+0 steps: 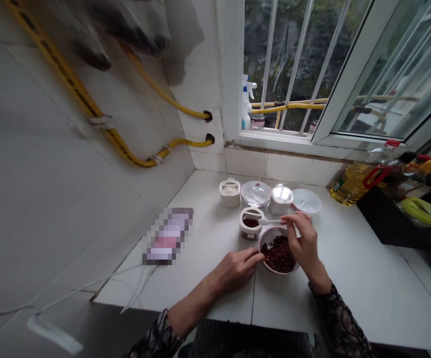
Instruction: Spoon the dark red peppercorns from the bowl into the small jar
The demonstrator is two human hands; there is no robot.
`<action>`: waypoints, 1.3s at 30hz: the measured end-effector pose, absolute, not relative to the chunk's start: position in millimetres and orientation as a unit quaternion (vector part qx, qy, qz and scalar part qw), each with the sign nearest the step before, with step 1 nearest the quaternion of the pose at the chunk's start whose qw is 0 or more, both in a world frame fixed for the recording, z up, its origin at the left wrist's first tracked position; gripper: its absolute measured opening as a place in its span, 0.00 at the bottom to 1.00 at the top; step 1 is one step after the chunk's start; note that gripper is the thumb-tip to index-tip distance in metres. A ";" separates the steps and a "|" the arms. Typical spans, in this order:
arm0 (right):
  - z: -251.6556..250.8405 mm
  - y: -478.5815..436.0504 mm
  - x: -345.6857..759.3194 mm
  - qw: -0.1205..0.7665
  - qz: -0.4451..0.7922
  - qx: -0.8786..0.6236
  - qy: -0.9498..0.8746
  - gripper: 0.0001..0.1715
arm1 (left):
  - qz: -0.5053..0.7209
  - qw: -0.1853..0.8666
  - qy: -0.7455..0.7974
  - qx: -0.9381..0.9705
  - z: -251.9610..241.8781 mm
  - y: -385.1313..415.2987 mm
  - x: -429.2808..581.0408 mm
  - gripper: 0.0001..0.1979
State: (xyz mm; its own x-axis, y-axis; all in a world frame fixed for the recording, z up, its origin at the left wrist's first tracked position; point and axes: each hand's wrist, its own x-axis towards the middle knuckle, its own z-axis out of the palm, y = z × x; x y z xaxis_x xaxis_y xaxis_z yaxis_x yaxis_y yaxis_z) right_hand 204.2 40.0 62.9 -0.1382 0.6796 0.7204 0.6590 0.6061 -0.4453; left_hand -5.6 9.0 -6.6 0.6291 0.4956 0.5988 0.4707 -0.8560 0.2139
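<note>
My right hand (304, 241) pinches the handle of a small white spoon (270, 222). The spoon's head is at the right side of a small white-rimmed seasoning jar (252, 233) with dark red bits inside. In front of the jar is a round bowl (279, 273) with a pink rim, partly filled with dark red-brown dried pieces (277, 252), possibly dried chili or peppercorns. Closed on the bowl's left rim, my left hand (240, 268) has its thumb and fingers at the edge.
Behind stand two more seasoning jars (230, 195) (281, 200), a clear covered bowl (256, 194) and a white dish (308, 201). A blurred phone-like device (168, 236) with a white cable lies left. An oil bottle (350, 184) and a black condiment box (377, 216) stand right, below a barred window.
</note>
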 end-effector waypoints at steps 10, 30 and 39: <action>50.8 47.6 215.8 0.325 0.005 -0.458 -0.828 0.11 | 0.348 0.024 0.259 0.901 -6.5 9.8 -5.8 0.16; 55.4 49.1 217.2 0.436 0.298 -0.561 -0.637 0.11 | 0.340 0.026 0.263 0.903 -7.3 9.4 -6.9 0.16; 50.5 52.8 219.7 0.457 0.399 -0.558 -0.566 0.10 | 0.345 0.018 0.261 0.901 -4.3 9.6 -4.3 0.16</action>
